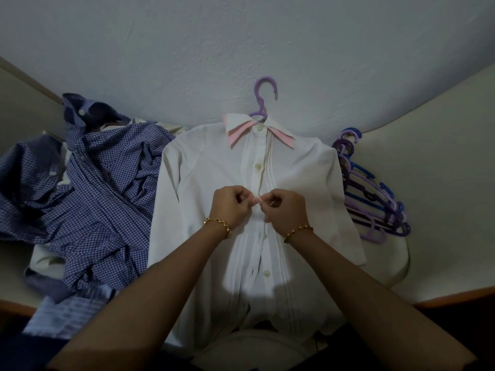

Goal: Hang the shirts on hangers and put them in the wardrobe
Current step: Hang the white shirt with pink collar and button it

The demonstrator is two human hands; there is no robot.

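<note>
Pale surface (434,199); hanger (264,88) mostly inside shirt (209,170)

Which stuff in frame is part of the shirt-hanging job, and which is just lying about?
Job: white shirt, on its purple hanger; left hand and right hand, both pinching its placket; checked shirts; spare hangers.
Lying about: pale striped cloth, unclear if a shirt; bracelets on both wrists.

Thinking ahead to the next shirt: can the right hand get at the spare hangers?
Probably yes: the hangers lie uncovered beside the white shirt on that side. The right hand must first let go of the shirt front.
</note>
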